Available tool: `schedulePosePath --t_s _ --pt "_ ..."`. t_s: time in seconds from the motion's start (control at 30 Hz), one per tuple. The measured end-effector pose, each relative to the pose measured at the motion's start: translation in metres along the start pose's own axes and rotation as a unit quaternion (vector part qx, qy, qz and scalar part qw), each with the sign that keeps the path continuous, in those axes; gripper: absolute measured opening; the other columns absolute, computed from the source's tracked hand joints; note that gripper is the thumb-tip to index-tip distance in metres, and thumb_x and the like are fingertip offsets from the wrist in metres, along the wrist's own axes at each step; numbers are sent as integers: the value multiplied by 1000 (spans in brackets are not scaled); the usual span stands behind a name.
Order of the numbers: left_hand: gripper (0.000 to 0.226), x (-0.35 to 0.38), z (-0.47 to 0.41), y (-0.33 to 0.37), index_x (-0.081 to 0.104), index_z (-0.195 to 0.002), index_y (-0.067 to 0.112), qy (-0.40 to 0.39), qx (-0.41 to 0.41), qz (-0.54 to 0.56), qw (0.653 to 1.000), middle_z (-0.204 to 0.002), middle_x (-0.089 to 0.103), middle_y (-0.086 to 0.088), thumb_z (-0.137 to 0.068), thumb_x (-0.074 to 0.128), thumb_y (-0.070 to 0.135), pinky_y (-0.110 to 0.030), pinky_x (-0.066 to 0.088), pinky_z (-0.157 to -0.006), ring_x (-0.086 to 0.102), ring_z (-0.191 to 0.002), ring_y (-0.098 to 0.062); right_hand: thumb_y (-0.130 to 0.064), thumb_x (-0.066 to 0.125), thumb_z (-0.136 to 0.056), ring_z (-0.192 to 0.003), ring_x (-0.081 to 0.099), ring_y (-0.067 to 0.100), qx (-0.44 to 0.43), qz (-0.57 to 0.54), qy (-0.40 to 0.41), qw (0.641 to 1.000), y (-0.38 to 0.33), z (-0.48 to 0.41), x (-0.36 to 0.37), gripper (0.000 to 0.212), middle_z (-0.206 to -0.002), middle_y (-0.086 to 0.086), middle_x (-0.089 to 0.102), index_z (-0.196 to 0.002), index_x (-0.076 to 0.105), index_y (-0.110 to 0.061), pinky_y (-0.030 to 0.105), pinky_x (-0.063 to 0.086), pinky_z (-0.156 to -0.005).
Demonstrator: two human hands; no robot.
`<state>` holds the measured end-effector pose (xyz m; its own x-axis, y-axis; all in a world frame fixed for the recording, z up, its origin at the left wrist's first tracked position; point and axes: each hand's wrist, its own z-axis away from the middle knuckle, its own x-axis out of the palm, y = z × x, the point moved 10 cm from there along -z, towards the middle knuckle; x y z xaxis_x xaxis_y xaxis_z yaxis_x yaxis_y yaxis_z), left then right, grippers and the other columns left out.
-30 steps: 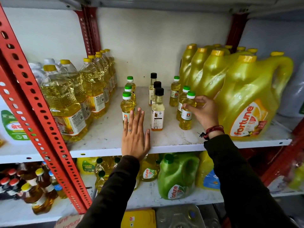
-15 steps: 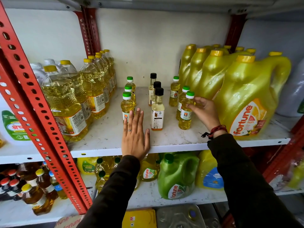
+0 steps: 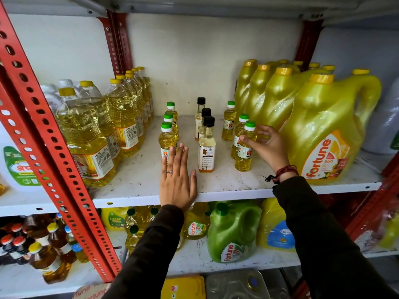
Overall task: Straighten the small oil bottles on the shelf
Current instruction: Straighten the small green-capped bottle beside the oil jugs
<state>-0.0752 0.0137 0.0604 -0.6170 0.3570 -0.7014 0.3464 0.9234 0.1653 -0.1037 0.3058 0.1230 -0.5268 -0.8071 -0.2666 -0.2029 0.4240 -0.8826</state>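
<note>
Small oil bottles stand upright in three short columns on the white shelf (image 3: 138, 182). Green-capped ones form the left column, its front bottle (image 3: 167, 138) just beyond my fingertips. Black-capped ones form the middle column, front bottle (image 3: 206, 147). More green-capped bottles make up the right column. My left hand (image 3: 177, 180) lies flat on the shelf with fingers together, fingertips against the front left bottle's base. My right hand (image 3: 266, 145) grips the front right bottle (image 3: 245, 154), thumb across its shoulder and fingers curled behind it.
Large clear oil bottles (image 3: 86, 134) crowd the shelf's left side. Yellow Fortune jugs (image 3: 323, 130) line the right, close to my right hand. A red slotted upright (image 3: 49, 134) slants across the left. The lower shelf holds a green jug (image 3: 233, 231) and more bottles.
My right hand has shifted slightly down the front right bottle, fingers loosening from its cap to its shoulder. My left hand stays flat in place.
</note>
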Motion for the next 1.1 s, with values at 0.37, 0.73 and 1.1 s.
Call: schedulePosePath --t_s 0.37,0.73,1.1 --pt "70 -2 -1 1 18 -164 9 10 2 0 1000 -172 12 -9 -103 30 41 -36 -10 -130 3 -160 -24 -28 91 -67 -92 68 11 -1 8 -32 999 -1 9 -3 57 -112 7 72 -116 70 -8 17 49 -75" --pt "71 -1 0 -1 17 -164 9 19 -1 3 1000 -172 11 -9 -103 29 42 -35 -10 -130 1 -160 -23 -36 93 -61 -65 65 -17 -12 10 -18 1000 -11 52 -37 33 -86 -23 67 -83 68 -40 2 49 -59" --pt "71 -4 -1 0 17 -164 8 25 -3 15 1000 -172 12 -10 -102 31 40 -35 -10 -129 0 -160 -24 -35 92 -62 -69 69 -13 -21 12 -6 1000 -20 65 -48 33 -82 -27 70 -86 70 -40 3 49 -60"
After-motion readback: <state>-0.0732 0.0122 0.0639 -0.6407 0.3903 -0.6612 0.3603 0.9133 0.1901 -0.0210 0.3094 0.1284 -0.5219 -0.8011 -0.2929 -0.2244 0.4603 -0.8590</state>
